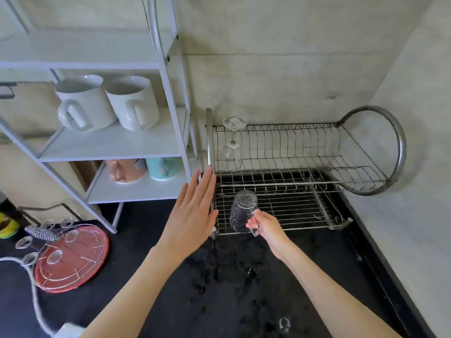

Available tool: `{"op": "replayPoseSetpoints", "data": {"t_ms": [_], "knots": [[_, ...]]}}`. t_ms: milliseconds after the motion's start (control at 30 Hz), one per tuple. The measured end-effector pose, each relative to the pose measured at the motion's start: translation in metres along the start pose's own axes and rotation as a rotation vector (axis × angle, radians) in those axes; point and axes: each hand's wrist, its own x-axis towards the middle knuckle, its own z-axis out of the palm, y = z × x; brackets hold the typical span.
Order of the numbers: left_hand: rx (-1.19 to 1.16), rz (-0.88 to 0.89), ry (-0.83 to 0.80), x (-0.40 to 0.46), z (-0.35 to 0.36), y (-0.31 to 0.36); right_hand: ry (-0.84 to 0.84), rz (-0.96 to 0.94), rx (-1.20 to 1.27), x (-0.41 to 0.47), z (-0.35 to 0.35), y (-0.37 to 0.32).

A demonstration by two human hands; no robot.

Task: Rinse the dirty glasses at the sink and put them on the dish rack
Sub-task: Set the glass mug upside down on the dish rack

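**Two glasses at the dish rack, one in hand**

Two clear glasses here: a textured tumbler (243,211), upside down, pinched near its rim by the fingers (252,222) of the right hand (267,226), base up, over the front left of the lower tier of the dish rack (305,172); whether touching the wires, cannot tell. A stemmed glass (233,145) inverted too, foot up, at the left end of the upper tier.

Left hand (191,213) flat and released, fingers straight and together, grasping nothing, just beside the rack's left post and close to the tumbler.

Plenty of bare wire to the right of the tumbler on the lower tier, and along the upper tier right of the stemmed glass. Rack hemmed in by the wall behind and to the right, and by a white shelf unit (136,147) on the left.

Black counter (231,289), wet and spotted with droplets in front of the rack. Two white mugs (107,103) on the shelf, a pink and a teal cup below. A red tray (73,259) with a wire holder on it at the left.
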Motion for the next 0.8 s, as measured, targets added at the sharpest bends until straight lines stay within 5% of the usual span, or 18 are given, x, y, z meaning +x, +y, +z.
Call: {"op": "replayPoseSetpoints", "data": {"t_ms": [533,800], "knots": [[0.054,-0.123,-0.072,0.002,0.002,0.01,-0.23,0.017,-0.365,0.04,0.006,-0.003],[-0.012,-0.169,-0.112,-0.001,-0.021,0.019,-0.156,-0.299,-0.842,0.008,-0.007,-0.017]]}}
